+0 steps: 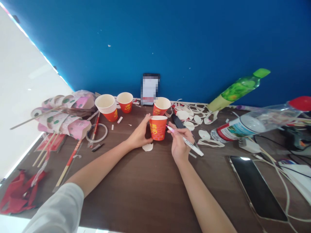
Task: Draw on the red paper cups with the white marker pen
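Observation:
A red paper cup (157,129) with yellow characters stands upright on the brown table. My left hand (141,133) is closed around its left side. On the other side my right hand (181,139) holds a white marker (193,148) like a pen, its pink end close to the cup's right wall; whether it touches I cannot tell. Directly behind stands another red paper cup (162,105), partly covered by the first. A small cut piece of white paper (147,147) lies by my left fingertips.
At the back left are a cup stack (107,108) and a single cup (125,103). A phone (150,89) leans on the blue wall. Paper scraps (188,113), a green bottle (236,87), a clear bottle (245,126) and a smartphone (257,187) lie right; a tape roll (97,132) lies left.

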The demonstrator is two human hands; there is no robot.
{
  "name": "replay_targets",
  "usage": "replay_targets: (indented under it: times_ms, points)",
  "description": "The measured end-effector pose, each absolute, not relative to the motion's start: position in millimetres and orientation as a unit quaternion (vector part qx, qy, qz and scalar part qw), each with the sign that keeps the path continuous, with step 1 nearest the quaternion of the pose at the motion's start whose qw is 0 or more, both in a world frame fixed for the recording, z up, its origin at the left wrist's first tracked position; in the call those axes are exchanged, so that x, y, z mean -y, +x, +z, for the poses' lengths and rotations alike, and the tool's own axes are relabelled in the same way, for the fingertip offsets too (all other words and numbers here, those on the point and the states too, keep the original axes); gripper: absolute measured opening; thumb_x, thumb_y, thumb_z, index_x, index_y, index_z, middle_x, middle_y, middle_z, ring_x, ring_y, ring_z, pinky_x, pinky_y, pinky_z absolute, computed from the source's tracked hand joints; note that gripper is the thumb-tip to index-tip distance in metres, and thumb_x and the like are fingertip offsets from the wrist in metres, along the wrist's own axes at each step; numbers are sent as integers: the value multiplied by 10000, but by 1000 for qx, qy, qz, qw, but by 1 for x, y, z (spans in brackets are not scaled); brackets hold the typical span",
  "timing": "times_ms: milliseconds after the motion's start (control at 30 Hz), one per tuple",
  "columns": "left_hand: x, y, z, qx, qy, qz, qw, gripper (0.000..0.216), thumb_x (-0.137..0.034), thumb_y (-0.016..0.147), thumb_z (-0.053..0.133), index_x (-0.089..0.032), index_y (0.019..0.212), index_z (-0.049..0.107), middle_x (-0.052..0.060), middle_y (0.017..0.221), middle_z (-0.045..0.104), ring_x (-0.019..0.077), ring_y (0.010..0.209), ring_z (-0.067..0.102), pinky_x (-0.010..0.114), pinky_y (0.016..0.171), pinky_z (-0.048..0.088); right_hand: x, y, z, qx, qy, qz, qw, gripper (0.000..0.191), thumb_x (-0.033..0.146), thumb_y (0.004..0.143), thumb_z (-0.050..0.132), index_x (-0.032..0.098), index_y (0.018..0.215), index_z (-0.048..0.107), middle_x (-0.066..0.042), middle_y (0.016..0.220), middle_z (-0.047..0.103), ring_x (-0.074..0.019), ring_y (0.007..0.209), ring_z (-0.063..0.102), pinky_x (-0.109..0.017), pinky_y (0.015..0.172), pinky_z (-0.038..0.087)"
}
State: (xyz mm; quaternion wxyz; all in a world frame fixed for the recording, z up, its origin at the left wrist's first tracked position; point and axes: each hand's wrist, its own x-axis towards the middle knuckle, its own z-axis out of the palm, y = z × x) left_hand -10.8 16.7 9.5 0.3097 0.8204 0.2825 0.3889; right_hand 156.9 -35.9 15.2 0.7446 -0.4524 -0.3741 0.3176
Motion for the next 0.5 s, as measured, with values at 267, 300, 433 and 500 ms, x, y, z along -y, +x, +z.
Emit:
replay_targets:
  times_ms: [267,300,433,500]
  points:
    - [-17,-10,11,-271,821,397,308,897,-106,681,692,-211,1420,195,173,1489,317,315,1449,221,529,1182,229,38,154,16,413,-446,314,729,103,256,759,687,219,743,593,-13,720,745,-269,1014,700,-492,944,513]
    - [-16,-10,11,-272,821,397,307,894,-103,682,690,-211,1419,196,173,1489,318,313,1449,222,525,1183,228,38,154,16,414,-447,314,728,100,260,762,683,222,743,593,-8,703,741,-268,1019,698,-491,945,513]
    - [-16,-10,13,-278,821,393,306,881,-104,685,686,-209,1414,203,172,1487,324,308,1449,224,518,1184,227,39,154,17,412,-462,317,718,106,279,775,672,221,743,590,-15,743,746,-266,1014,700,-484,944,514]
    - [-16,-11,13,-279,822,392,305,883,-106,684,687,-210,1415,202,172,1490,319,310,1450,219,522,1184,227,39,154,17,406,-474,317,714,118,294,779,670,218,751,583,-18,761,747,-264,1007,702,-482,943,513]
